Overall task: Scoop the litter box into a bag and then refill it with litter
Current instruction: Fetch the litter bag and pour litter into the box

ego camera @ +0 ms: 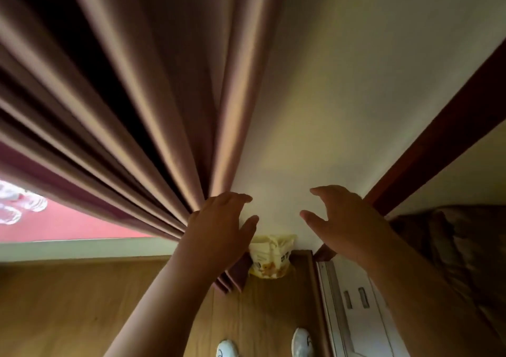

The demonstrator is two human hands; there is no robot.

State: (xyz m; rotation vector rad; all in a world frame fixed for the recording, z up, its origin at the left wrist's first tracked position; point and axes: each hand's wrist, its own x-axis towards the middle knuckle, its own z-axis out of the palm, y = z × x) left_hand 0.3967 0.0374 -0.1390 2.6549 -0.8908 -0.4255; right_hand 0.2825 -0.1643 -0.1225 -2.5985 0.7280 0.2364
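A pale yellow bag with an orange picture on it stands on the wooden floor against the white wall, right beside the curtain's hem. Both my hands are held out above it with fingers spread. My left hand is next to the curtain's edge, above and left of the bag. My right hand is above and right of the bag. Neither hand holds anything. No litter box or scoop is in view.
A brown pleated curtain hangs at the left, with a window and red ground behind it. A dark wooden frame runs up the right. A white unit stands on the floor at the right. My two white shoes are below.
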